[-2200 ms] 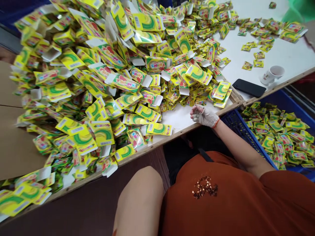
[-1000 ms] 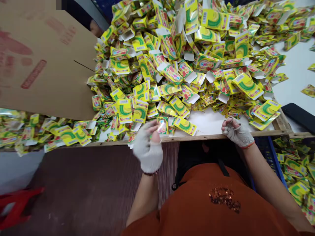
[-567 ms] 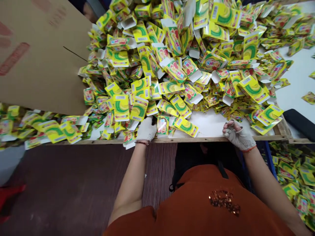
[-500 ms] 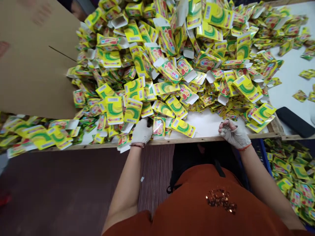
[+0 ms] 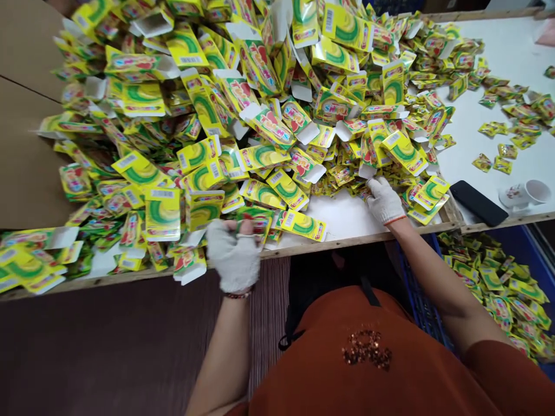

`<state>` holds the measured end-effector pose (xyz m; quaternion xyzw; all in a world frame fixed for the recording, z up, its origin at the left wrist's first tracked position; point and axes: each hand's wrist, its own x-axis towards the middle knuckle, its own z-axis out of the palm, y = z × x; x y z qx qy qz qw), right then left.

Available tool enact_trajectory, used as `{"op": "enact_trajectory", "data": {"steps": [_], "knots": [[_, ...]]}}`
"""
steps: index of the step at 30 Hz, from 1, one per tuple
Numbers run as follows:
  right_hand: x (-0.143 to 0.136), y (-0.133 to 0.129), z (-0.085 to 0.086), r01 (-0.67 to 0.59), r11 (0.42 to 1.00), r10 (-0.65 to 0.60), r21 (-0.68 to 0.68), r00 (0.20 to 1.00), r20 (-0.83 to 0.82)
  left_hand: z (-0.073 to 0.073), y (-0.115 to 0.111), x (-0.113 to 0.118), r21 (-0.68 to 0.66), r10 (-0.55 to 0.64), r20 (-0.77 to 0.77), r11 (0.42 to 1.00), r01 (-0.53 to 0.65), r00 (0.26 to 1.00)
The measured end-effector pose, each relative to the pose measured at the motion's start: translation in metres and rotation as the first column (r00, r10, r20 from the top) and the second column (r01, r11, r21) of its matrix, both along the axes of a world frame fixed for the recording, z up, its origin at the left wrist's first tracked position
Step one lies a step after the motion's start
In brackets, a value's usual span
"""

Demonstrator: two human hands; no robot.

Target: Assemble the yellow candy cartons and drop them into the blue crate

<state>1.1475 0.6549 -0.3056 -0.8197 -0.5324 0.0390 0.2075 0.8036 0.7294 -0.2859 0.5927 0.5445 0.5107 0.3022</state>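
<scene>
My left hand [image 5: 234, 254], in a white glove with bare fingertips, is raised at the table's front edge. Its fingers are curled at a small yellow-green printed carton [image 5: 261, 225] and appear to grip it. My right hand [image 5: 384, 201], gloved the same way, reaches into the near edge of a heap of small yellow sachets [image 5: 342, 173]. Its fingers are bent together there, and whatever lies between them is hidden. Between the hands, another yellow carton [image 5: 303, 225] lies flat on the white tabletop [image 5: 338, 214]. Many cartons with open flaps [image 5: 273, 124] are piled behind.
A large cardboard box [image 5: 30, 144] stands at the left. On the right are a black phone [image 5: 478, 203], a white cup [image 5: 524, 195] and scattered sachets [image 5: 503, 159]. Below the table's right side, a blue crate [image 5: 535, 254] holds many filled-looking cartons [image 5: 494, 289].
The view has swung to the right. My right hand has moved forward from the table edge to the sachets. My left hand has lifted and closed at the small carton beside it.
</scene>
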Motion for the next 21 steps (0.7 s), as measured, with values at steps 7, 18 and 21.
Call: {"op": "enact_trajectory", "data": {"steps": [7, 18, 21], "knots": [[-0.011, 0.001, -0.013, -0.031, 0.978, 0.028, -0.207, 0.999, -0.016, -0.026, -0.034, 0.078, -0.325, -0.25, 0.47, 0.843, 0.429, 0.847], [-0.051, -0.034, 0.014, -0.118, 0.969, 0.247, 0.219, 0.557, -0.793, -0.029, -0.044, 0.106, -0.365, -0.281, 0.495, 0.792, 0.49, 0.822], [-0.064, -0.031, 0.03, -0.242, 0.946, 0.323, 0.214, 0.7, -0.637, -0.029, -0.048, 0.109, -0.354, -0.342, 0.486, 0.764, 0.54, 0.804]]}}
